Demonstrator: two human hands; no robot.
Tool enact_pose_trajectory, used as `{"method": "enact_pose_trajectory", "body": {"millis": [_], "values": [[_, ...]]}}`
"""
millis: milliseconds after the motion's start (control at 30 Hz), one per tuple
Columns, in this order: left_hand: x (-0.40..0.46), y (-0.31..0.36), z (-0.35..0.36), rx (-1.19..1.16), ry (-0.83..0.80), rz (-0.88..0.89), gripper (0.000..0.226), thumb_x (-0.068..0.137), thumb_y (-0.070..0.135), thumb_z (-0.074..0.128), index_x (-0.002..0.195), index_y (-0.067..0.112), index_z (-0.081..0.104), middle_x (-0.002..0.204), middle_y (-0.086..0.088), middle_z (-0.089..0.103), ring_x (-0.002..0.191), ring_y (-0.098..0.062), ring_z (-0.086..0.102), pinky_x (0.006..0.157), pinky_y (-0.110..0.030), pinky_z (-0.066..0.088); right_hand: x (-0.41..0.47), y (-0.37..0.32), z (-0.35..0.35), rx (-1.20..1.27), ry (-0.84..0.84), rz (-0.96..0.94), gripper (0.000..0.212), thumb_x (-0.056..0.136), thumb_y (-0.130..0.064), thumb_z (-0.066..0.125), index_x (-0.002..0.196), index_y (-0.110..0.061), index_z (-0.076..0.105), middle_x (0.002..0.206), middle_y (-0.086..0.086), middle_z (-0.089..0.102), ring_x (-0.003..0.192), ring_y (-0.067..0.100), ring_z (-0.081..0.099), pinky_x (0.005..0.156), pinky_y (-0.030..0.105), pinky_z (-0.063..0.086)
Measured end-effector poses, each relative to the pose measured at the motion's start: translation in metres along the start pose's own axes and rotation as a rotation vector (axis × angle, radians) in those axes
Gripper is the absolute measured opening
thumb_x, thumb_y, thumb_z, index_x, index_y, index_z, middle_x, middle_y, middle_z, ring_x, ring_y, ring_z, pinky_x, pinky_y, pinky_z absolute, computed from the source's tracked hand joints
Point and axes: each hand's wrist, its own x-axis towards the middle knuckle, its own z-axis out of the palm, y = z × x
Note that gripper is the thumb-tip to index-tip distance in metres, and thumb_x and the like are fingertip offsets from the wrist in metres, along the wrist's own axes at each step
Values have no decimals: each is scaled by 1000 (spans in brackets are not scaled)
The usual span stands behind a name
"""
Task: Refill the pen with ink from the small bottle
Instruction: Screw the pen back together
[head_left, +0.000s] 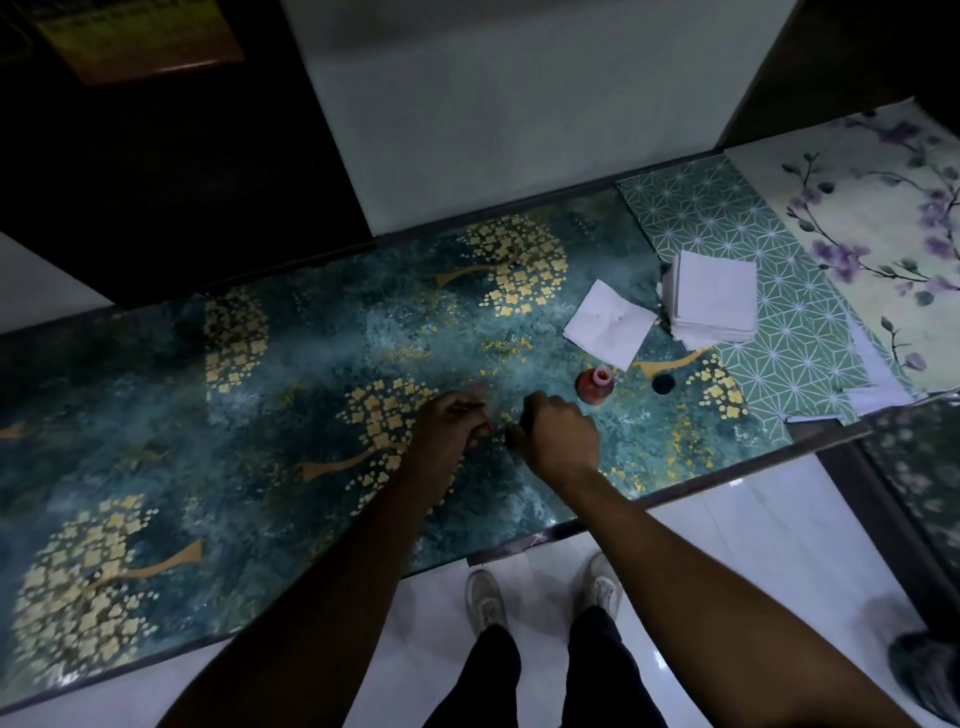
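The small red ink bottle (595, 388) stands uncapped on the teal table (311, 353), just right of my hands. Its black cap (663, 383) lies flat a little farther right. My left hand (451, 427) is closed on a thin pen part, with a pale tip poking out above the fingers. My right hand (561, 437) is closed around a dark pen part (513, 434) whose end shows at the left of the fist. The two hands nearly meet above the table. Most of the pen is hidden inside my fingers.
A single white tissue (610, 325) lies behind the bottle, and a stack of tissues (712, 301) sits at the right on a green patterned sheet (779, 332). The table's front edge runs just below my wrists. My shoes show on the white floor.
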Motion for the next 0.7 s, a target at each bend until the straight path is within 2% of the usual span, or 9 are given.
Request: {"method": "enact_pose_trajectory", "body": {"millis": [133, 233, 367, 433, 567, 700], "values": [[-1, -1, 1, -5, 12, -19, 10, 89, 12, 68, 97, 5, 67, 84, -11, 70, 71, -17, 66, 60, -27, 50, -1, 4, 5, -1, -6, -16, 40, 85, -55, 61, 105, -20, 55, 100, 8, 67, 95, 34, 65, 82, 44, 47], [-2, -1, 2, -17, 14, -21, 2, 89, 9, 67, 91, 9, 67, 82, -10, 70, 71, -18, 64, 60, -27, 49, 1, 3, 4, -7, -3, -30, 42, 87, -55, 60, 108, -19, 55, 102, 8, 67, 96, 34, 66, 84, 45, 46], [-3, -2, 0, -30, 14, -34, 4, 89, 10, 68, 88, 14, 67, 84, -11, 70, 74, -20, 65, 64, -31, 49, -4, 5, 1, -34, -30, -47, 43, 86, -54, 64, 111, -20, 56, 104, 7, 68, 98, 33, 67, 89, 46, 45], [-3, -2, -1, -41, 9, -45, 5, 90, 11, 68, 88, 16, 68, 88, -11, 71, 76, -20, 66, 65, -30, 50, -8, 6, 1, -21, -32, -61, 41, 85, -50, 65, 111, -20, 55, 103, 7, 68, 96, 33, 68, 85, 43, 46], [-4, -3, -3, -53, 15, -49, 3, 90, 12, 68, 87, 14, 67, 86, -11, 71, 74, -19, 66, 64, -30, 48, -18, 13, 1, 105, -26, -91, 35, 83, -42, 68, 106, -21, 52, 97, 6, 65, 86, 32, 66, 66, 36, 49], [-4, -2, -3, -79, 15, -50, 6, 90, 10, 68, 84, 11, 66, 81, -11, 70, 68, -18, 65, 58, -27, 47, -32, 24, 11, 142, -19, -120, 23, 88, -23, 60, 110, -20, 53, 103, 7, 59, 91, 34, 63, 61, 41, 53]]}}
